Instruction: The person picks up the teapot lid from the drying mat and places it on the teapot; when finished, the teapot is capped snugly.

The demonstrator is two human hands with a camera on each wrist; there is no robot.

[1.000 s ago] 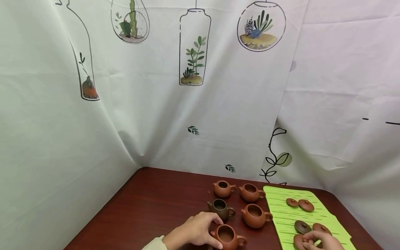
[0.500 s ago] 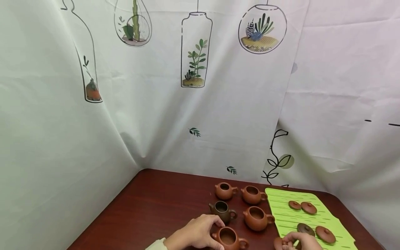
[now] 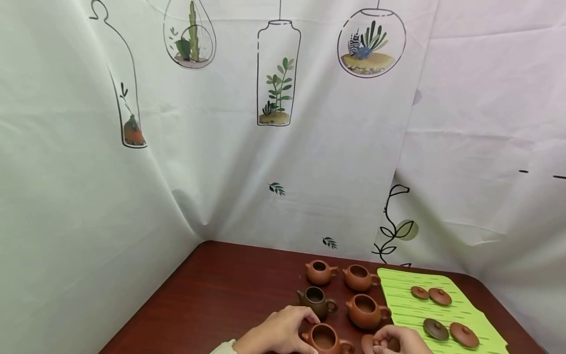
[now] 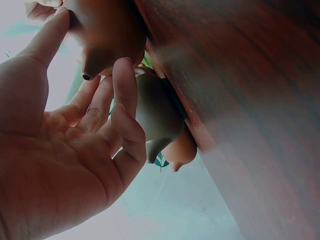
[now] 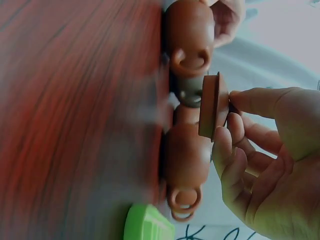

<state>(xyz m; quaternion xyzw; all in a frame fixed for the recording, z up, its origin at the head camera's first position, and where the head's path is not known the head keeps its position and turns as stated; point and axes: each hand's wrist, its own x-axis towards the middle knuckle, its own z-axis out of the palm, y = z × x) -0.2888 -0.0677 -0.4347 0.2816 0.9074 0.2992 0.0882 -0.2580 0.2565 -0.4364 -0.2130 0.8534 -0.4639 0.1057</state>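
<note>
At the head view's bottom edge, my left hand point(image 3: 283, 328) holds a lidless reddish-brown clay teapot point(image 3: 325, 338), thumb and fingers around its spout side. The left wrist view shows the spout between thumb and fingers. My right hand point(image 3: 403, 339) pinches a matching teapot lid point(image 5: 212, 107) by its knob. This lid is raised off the table, to the right of the held teapot and apart from it. Behind stand a dark brown teapot point(image 3: 316, 303) and a larger reddish one point(image 3: 365, 311), both lidless.
Two more lidless teapots, a small one point(image 3: 320, 272) and a wider one point(image 3: 359, 278), stand at the back. A lime-green mat point(image 3: 400, 290) on the right bears a dark lid point(image 3: 436, 329) and several reddish lids point(image 3: 464, 335). Patterned white cloth point(image 3: 221, 162) hangs behind the dark red table point(image 3: 212, 295).
My right hand has lifted the lid from the green mat and carried it left toward the held teapot. My left hand stays at the teapot. The head view has shifted slightly.
</note>
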